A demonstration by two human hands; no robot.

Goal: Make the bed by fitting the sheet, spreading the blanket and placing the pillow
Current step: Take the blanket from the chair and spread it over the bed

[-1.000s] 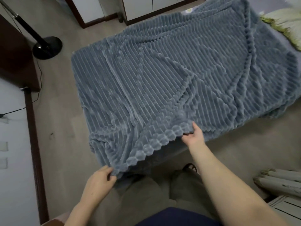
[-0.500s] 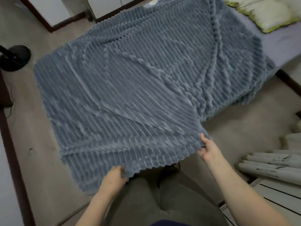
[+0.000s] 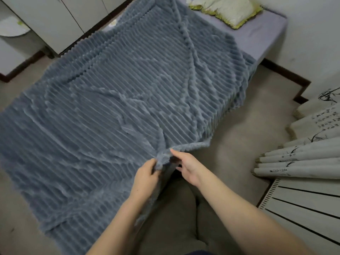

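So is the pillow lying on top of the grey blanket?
No, the pillow lies on the bare lilac sheet at the bed's far end, beyond the blanket.

a bedroom in a home: a low bed (image 3: 265, 43) with a lilac sheet (image 3: 253, 36) stands in the corner against pale walls, a pillow (image 3: 228, 11) at its head and a ribbed grey blanket (image 3: 110, 107) spread over it. white cupboards (image 3: 60, 21) with dark skirting stand beside it (doors closed), and rolled scrolls (image 3: 298, 159) lie on the beige floor (image 3: 239, 137).
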